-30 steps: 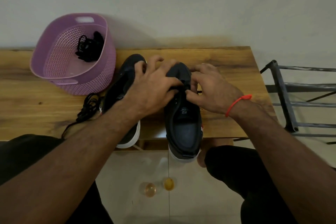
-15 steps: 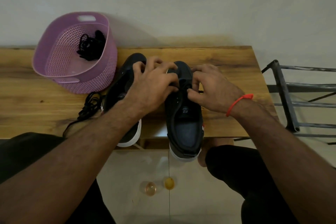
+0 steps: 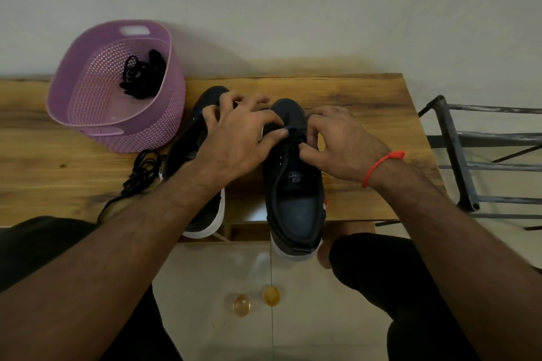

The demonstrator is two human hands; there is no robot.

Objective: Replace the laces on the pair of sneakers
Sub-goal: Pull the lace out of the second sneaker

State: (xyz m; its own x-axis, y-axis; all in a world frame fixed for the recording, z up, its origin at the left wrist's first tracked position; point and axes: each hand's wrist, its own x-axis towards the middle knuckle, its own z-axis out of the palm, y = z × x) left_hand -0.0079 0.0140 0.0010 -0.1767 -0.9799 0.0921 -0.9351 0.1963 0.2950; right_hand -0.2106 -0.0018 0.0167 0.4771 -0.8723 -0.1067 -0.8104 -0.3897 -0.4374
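Both hands work at the right sneaker: right hand pinches its lace, left hand fingers curl onto the toe.

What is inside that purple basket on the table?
Inside the purple basket, a tangled bundle of black laces rests against the far right wall. The rest of the floor that shows looks bare. The near wall hides the basket's front inner corner, so anything lying there cannot be seen.

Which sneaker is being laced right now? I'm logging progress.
The right-hand sneaker, heel overhanging the table edge: both the left hand and right hand work at its lace. The other sneaker lies under the left forearm.
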